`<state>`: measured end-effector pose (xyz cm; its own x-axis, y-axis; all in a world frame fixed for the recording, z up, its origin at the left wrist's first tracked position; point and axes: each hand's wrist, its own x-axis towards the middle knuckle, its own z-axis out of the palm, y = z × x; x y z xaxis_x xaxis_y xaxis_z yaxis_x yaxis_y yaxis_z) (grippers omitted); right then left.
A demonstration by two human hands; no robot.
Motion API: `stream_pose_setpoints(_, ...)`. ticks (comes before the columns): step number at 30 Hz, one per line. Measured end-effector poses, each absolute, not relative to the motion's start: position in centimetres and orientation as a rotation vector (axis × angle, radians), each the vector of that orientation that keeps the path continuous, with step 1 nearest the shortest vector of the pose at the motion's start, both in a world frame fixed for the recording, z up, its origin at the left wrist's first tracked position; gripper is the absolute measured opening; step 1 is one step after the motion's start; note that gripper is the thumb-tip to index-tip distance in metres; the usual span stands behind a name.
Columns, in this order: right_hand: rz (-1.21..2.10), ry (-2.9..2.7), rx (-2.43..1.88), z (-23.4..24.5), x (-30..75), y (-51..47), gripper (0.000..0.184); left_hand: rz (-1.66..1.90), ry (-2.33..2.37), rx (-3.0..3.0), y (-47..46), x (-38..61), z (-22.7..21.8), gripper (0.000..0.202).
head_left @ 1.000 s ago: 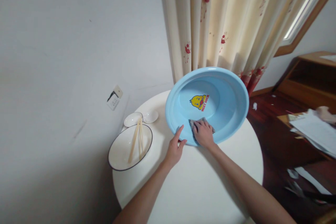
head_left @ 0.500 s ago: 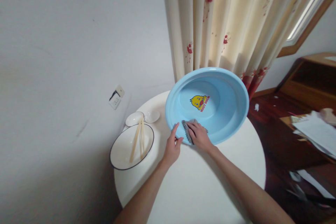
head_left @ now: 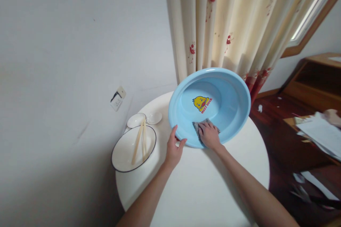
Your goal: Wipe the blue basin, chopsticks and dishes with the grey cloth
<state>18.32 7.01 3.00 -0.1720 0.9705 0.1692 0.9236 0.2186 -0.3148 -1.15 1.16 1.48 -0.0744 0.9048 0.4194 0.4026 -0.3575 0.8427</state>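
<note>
A light blue plastic basin (head_left: 202, 88) with a yellow duck print stands tilted on the white round table (head_left: 202, 184), its inside facing me. My left hand (head_left: 174, 149) grips the near left rim, thumb and index finger showing; its other fingers are hidden below the edge. Inside the basin, my right hand (head_left: 209, 134) presses a grey cloth (head_left: 198, 127) flat against the near wall, close to the rim. The palm and fingers cover much of the cloth.
Left of the basin sit a white bowl (head_left: 124, 152) with a dark rim, several wooden chopsticks (head_left: 137, 142) and two small white dishes (head_left: 154, 118). Behind hangs a flowered curtain (head_left: 213, 25). A wall socket (head_left: 116, 102) is at left. Papers (head_left: 317, 133) lie at right.
My right hand has slid the cloth to the right along the basin's near wall. The basin has shifted slightly, and my left hand stays at the rim.
</note>
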Motion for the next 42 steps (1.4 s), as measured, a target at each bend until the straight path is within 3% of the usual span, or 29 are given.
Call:
stream_pose_setpoints(7, 0.165, -2.127, -1.814, 2.8, 17.5, 6.8, 0.042, 1.05, 1.311, 1.876, 0.5, -0.4, 1.8, 0.063)
stream_pose_setpoints(12, 0.163, -2.114, -1.789, 2.8, 16.7, 6.2, 0.044, 1.077, 1.328, 1.803, 0.7, -0.7, 1.9, 0.066)
stream_pose_setpoints(18, 0.341, -2.218, -1.324, 2.2, 16.5, 6.0, 0.047, 1.145, 1.295, 1.788, 1.0, -1.0, 1.5, 0.063)
stream_pose_setpoints(24, 0.423, -2.113, -1.211, 1.7, 16.5, 6.3, 0.047, 1.226, 1.339, 1.774, 0.9, -1.0, 1.5, 0.056)
stream_pose_setpoints(42, 0.185, -2.22, -1.796, 3.6, 18.3, 6.4, 0.043, 1.338, 1.423, 1.814, 1.0, -2.3, 3.4, 0.053)
